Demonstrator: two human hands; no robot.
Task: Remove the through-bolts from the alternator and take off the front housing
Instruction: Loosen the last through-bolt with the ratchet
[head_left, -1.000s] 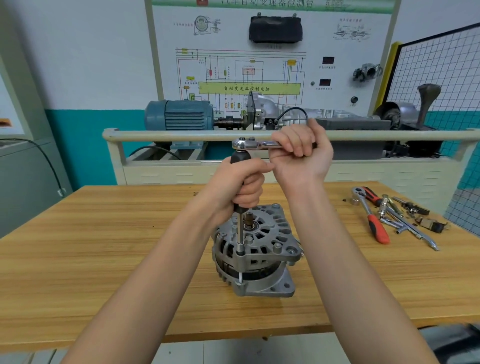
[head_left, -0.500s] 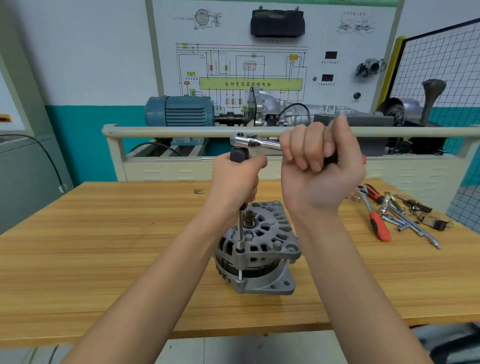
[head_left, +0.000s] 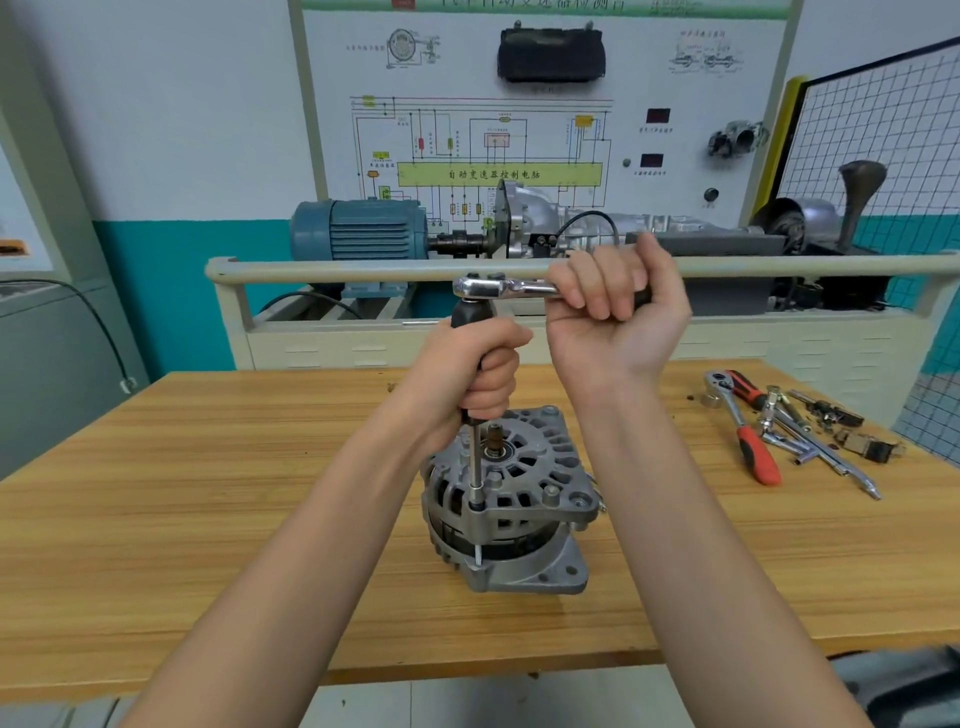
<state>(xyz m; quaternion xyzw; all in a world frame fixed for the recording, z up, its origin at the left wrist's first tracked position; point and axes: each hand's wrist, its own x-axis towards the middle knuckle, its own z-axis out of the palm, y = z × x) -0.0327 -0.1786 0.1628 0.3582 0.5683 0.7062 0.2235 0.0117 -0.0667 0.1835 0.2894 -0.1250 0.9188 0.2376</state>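
Observation:
A silver alternator (head_left: 511, 499) stands upright on the wooden table (head_left: 208, 493), shaft end up. A long driver shaft (head_left: 475, 457) drops vertically onto a through-bolt head at the front housing's near-left edge. My left hand (head_left: 480, 371) grips the driver's black handle just above the alternator. A chrome ratchet (head_left: 498, 287) sits on top of that handle, pointing right. My right hand (head_left: 618, 312) holds the ratchet's handle in a closed fist. A bare stretch of through-bolt (head_left: 477, 552) shows between the two housings.
At the table's right lie a red-handled ratchet (head_left: 748, 436), loose extensions and sockets (head_left: 810, 441) and small dark parts (head_left: 862, 447). Behind the table a rail (head_left: 337, 271) fronts a bench with a blue motor (head_left: 358, 236) and a gearbox.
My right hand has swung the ratchet handle: out towards me and to the right, then back towards the far side. My left hand stays on the driver handle; the alternator has not shifted.

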